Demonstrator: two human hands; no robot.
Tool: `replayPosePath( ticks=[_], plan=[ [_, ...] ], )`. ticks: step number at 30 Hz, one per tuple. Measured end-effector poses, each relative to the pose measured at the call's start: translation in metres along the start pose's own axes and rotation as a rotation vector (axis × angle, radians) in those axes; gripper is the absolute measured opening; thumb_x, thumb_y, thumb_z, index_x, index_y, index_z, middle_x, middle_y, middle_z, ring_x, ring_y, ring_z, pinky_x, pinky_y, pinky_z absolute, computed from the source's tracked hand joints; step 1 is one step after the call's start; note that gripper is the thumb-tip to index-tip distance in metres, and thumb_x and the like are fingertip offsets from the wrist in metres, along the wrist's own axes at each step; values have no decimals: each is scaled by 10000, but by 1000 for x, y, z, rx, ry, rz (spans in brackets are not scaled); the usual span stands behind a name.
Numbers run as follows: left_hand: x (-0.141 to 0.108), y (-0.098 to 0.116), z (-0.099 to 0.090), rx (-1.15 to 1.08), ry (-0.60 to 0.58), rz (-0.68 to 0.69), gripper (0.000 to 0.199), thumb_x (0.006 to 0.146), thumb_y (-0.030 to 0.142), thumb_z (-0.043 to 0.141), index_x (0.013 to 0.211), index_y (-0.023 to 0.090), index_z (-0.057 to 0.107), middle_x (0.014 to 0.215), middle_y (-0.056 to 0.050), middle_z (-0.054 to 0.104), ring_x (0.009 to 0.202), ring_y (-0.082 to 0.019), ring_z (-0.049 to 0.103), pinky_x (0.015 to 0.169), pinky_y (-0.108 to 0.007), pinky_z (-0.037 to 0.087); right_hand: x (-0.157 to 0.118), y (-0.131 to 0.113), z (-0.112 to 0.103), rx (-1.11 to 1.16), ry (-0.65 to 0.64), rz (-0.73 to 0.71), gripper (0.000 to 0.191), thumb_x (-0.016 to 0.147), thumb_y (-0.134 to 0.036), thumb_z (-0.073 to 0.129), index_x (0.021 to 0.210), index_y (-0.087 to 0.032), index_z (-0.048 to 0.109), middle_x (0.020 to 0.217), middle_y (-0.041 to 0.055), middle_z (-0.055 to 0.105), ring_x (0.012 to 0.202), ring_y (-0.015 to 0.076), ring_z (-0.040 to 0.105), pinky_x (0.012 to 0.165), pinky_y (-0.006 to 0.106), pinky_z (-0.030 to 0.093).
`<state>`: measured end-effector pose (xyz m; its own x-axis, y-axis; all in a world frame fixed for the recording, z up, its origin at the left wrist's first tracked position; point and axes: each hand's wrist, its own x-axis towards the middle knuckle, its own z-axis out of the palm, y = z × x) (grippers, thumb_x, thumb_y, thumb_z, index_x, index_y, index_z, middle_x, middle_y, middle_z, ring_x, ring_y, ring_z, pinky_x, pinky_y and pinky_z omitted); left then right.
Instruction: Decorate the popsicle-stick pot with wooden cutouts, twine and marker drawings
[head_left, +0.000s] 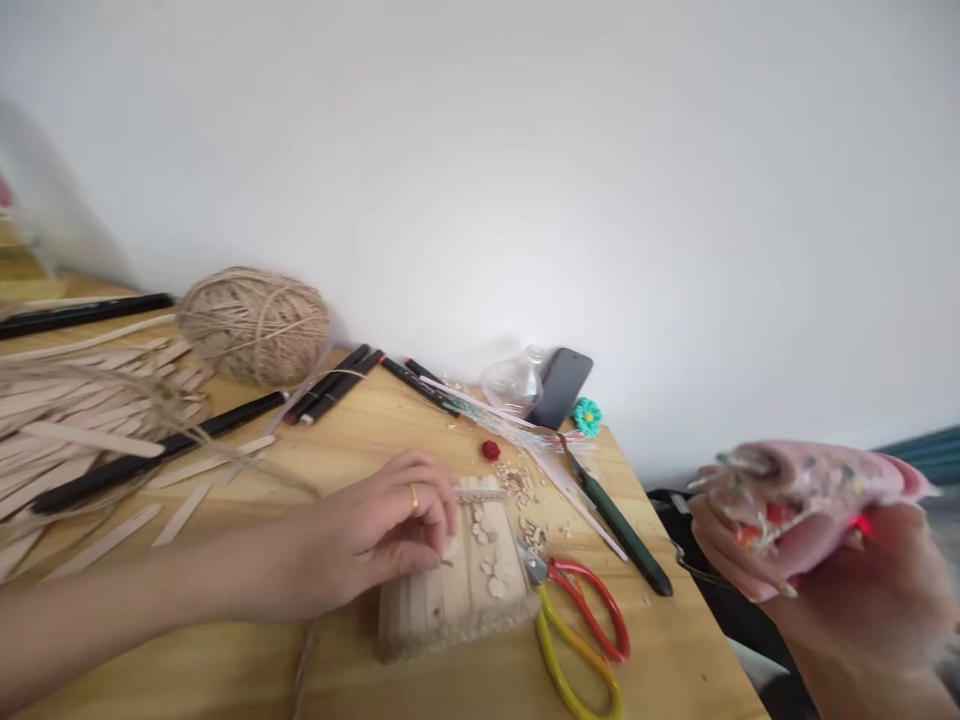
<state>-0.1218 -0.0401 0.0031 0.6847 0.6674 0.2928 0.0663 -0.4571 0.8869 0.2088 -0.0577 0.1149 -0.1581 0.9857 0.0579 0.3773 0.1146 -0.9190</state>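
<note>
My left hand (397,530), with a ring on one finger, hovers at or rests on the left part of a small panel of wooden craft sticks (456,605). Its thumb and fingertips are pinched together; what they hold, if anything, is hidden. Small pale wood pieces (495,585) form flower-like shapes on the panel, and its upper and lower edges carry a rough trim. Off the table's right edge, my right hand (870,575) is wrapped round a pink hot glue gun (825,485), with stringy glue about its nozzle and a red light glowing.
Red-and-yellow-handled scissors (585,610) lie right of the panel, near a dark green-handled tool (626,535). Wood scraps, a red rosette (490,451), a phone (564,385) and a teal flower (587,416) sit behind. Leftward are a twine ball (255,325), black markers (337,385) and loose craft sticks (67,430).
</note>
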Motion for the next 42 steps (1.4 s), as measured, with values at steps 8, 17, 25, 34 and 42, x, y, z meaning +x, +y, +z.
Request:
replayPosePath(
  ticks=[8,17,25,34,42],
  plan=[
    [-2,-8,5,4,6,-17,139,926,260,409,803,215,455,954,-42,527,980,-193,454,871,-322,419,-6,69,-20,71,501,154,432,582,-610,694,700,-203,612,543,-11,507,432,105,416,391,243,366],
    [-7,-13,3,39,-10,-76,95,891,223,457,803,239,488,943,-23,560,1017,-205,470,877,-299,406,2,144,-70,-104,484,168,414,632,-516,723,804,-146,656,563,-21,545,438,83,389,372,221,303],
    [-10,-7,17,-48,186,-154,153,862,274,449,750,271,553,905,46,586,1148,-223,391,951,-332,321,31,191,-89,-269,202,236,269,865,-344,583,1034,-136,610,967,41,638,813,187,621,698,343,527],
    [-13,-13,14,25,315,-246,235,841,411,446,801,266,626,1055,-30,592,1130,-245,458,913,-299,397,29,214,-96,-402,270,249,314,891,-312,553,1164,-159,544,1168,74,574,976,224,598,805,417,514],
    [11,2,-2,98,390,-492,311,872,419,422,868,182,624,908,-12,663,927,-203,565,896,-280,398,24,210,-92,-493,335,124,377,833,-480,554,1033,-164,596,937,90,665,826,231,638,697,363,536]
  ],
)
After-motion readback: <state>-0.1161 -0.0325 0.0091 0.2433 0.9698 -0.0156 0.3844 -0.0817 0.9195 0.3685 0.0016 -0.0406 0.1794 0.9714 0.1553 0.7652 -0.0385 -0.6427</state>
